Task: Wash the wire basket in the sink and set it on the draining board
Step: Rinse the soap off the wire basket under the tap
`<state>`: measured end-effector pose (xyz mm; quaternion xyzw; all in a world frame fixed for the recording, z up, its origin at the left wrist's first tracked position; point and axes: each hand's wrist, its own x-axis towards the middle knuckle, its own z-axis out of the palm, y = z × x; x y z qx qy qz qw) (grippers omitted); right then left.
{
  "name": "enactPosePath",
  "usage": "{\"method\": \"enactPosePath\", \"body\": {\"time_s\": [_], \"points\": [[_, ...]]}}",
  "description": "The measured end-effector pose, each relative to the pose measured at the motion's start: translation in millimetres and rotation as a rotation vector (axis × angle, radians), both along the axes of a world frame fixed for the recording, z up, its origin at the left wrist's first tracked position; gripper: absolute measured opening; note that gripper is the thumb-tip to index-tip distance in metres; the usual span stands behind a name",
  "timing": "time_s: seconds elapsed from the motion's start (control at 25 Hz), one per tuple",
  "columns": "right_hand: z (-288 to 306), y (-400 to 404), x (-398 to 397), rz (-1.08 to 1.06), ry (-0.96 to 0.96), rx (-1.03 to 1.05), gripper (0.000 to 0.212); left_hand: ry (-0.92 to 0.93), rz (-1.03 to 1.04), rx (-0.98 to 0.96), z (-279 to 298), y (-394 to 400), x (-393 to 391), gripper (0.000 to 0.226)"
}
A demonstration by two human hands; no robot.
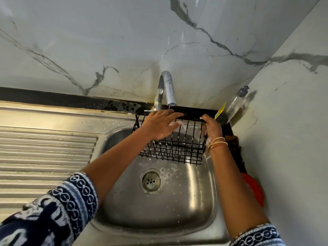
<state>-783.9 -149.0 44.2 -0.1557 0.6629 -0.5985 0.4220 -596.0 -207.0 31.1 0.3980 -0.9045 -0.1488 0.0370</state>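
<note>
In the head view, the wire basket (174, 141) is held over the sink (186, 206), just under the tap (167, 89), its long axis running left to right. The right hand (212, 129) is closed on its right end; the left hand (160, 124) is laid open across the rim, fingers spread. The draining board (44, 153) lies to the left, nearer the left hand.

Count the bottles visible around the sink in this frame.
1. A clear pump bottle leans in the corner, right of the tap and behind the right hand. Others may be hidden behind the arms.
</note>
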Motion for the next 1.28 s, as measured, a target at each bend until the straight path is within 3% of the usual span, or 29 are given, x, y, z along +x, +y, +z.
{"method": "enactPosePath", "body": {"time_s": [0.16, 0.32, 0.44, 0.56, 0.72, 0.8, 0.92, 0.96, 1.08, 1.16, 1.24, 1.28], "points": [[-6.6, -3.8, -2.9, -0.059, 0.034, -0.001, 0.036, -0.096, 0.286, 0.054, -5.6, 7.3, 8.4, 0.064], [-4.1, -3.0, 19.2, 0.022, 0.029, 0.024, 0.035, -0.072, 0.025, -0.062, 11.7, 43.0, -33.9, 0.065], [1.3, 2.2, 21.9, 0.045, -0.126, -0.028, 0.036, 0.026, -0.12, -0.15, 4.6, 34.1, -16.9, 0.06], [-9.0, 2.6, 6.0, -0.061, -0.128, -0.018, 0.02, 0.02, -0.053, -0.184, -11.4, 17.5, 21.5, 0.057], [-9.3, 8.2, -6.3, -0.054, -0.065, -0.031, 0.033, 0.066, 0.17, -0.06, -16.8, 0.0, 52.7, 0.058], [-3.4, 13.8, -7.6, -0.054, -0.112, -0.066, 0.034, 0.19, 0.271, 0.144, -19.9, -12.0, 60.4, 0.065], [-4.8, 17.0, -17.0, -0.005, -0.131, -0.056, 0.027, 0.686, 0.444, 0.635, -13.8, -13.8, 64.7, 0.098], [-6.2, 15.9, -20.5, 0.019, -0.107, -0.041, 0.025, 0.809, 0.477, 0.738, -7.9, -10.2, 63.7, 0.098], [-7.0, 10.3, -21.6, 0.08, -0.063, -0.058, 0.033, 1.053, 0.594, 0.836, 5.9, -4.4, 59.1, 0.064], [-9.4, 1.4, -23.3, 0.122, 0.178, -0.015, 0.039, 1.18, 0.704, 0.877, 4.1, -3.3, 60.3, 0.082], [-4.7, -9.5, -19.2, 0.214, 0.547, 0.056, 0.038, 1.295, 0.77, 0.89, -0.2, -1.9, 60.8, 0.107], [-4.0, -13.8, -15.3, 0.275, 0.719, 0.141, 0.036, 1.311, 0.812, 0.893, -0.7, -0.2, 59.5, 0.11]]}}
